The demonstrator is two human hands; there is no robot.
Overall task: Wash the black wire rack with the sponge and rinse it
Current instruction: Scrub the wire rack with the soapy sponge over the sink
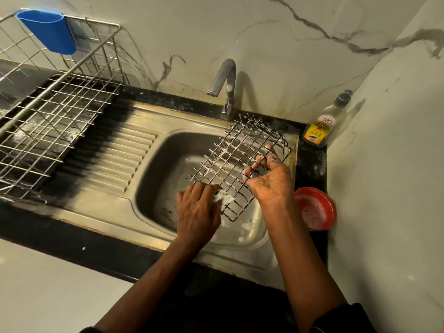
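The black wire rack is tilted over the steel sink basin, streaked with white foam. My right hand grips the rack's right side, fingers curled through the wires. My left hand holds a foamy sponge against the rack's near left corner; most of the sponge is hidden under my fingers.
The tap stands behind the basin with no water running. A dish soap bottle sits in the back right corner. A red bowl of suds rests on the right counter. A steel drying rack with a blue cup stands on the left drainboard.
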